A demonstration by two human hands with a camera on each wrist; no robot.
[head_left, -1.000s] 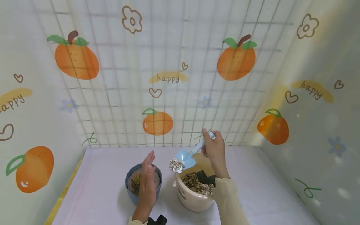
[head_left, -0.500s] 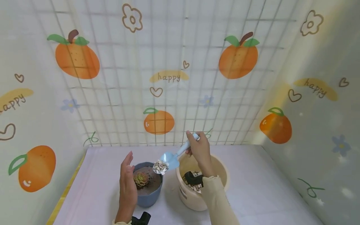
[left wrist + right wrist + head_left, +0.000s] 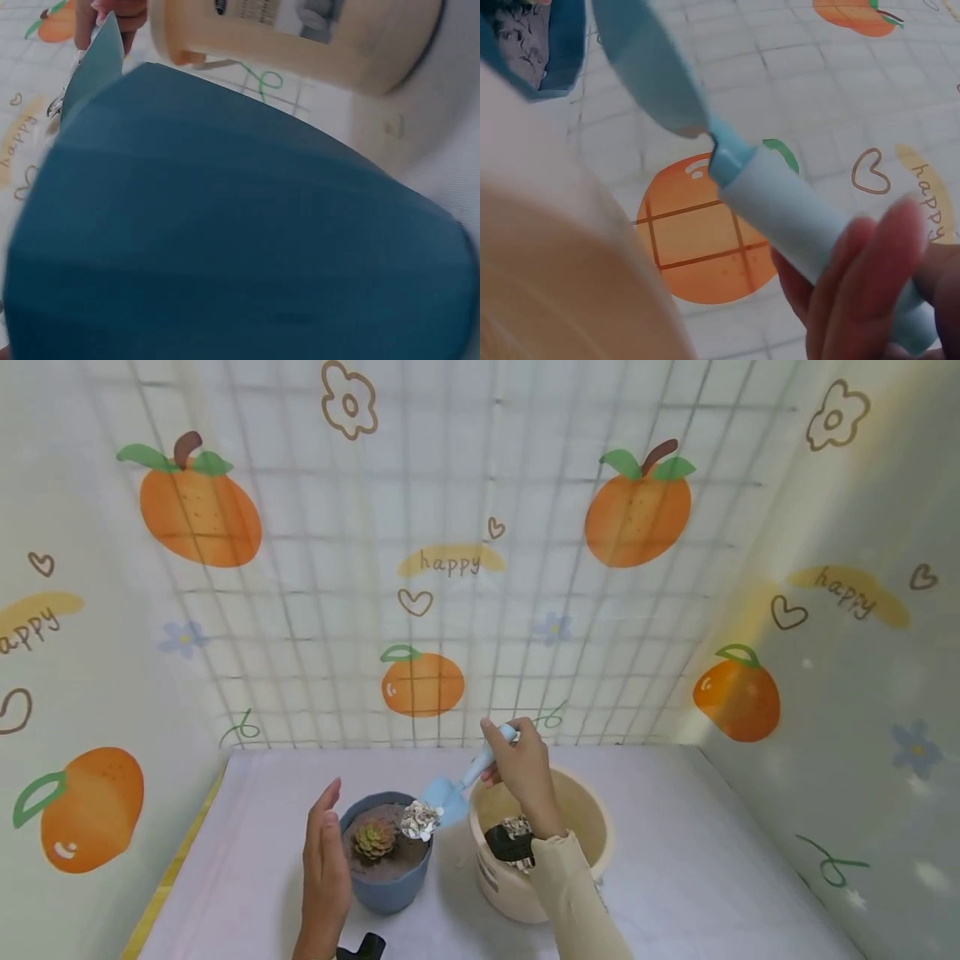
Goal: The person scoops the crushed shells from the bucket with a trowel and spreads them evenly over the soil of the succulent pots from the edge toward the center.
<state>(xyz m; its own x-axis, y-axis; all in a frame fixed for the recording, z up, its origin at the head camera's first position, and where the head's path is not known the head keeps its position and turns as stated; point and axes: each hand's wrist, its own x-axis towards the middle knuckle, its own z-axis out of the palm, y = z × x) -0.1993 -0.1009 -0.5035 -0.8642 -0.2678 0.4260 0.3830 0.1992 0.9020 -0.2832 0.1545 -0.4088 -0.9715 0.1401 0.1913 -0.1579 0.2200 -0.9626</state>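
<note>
A light blue trowel point(image 3: 447, 800) is gripped by its handle in my right hand point(image 3: 521, 768). Pale flaky chips point(image 3: 420, 820) are heaped on its blade, which hangs over the right rim of a blue-grey faceted pot point(image 3: 390, 893). Inside that pot a small green succulent point(image 3: 374, 839) with reddish tints grows from grey-brown soil point(image 3: 401, 860). My left hand point(image 3: 326, 868) stands upright with straight fingers at the pot's left side; whether it touches the wall I cannot tell. In the left wrist view the pot's wall point(image 3: 240, 225) fills most of the picture.
A cream bucket point(image 3: 506, 897) with chips inside stands right of the pot, partly behind my right forearm. Both containers rest on a white-covered table point(image 3: 675, 860). Fruit-printed curtains point(image 3: 487, 635) with a wire grid behind close off the back and sides.
My right hand has carried the loaded trowel leftward from over the bucket to the pot's rim. The left hand has shifted left from in front of the pot to its left side.
</note>
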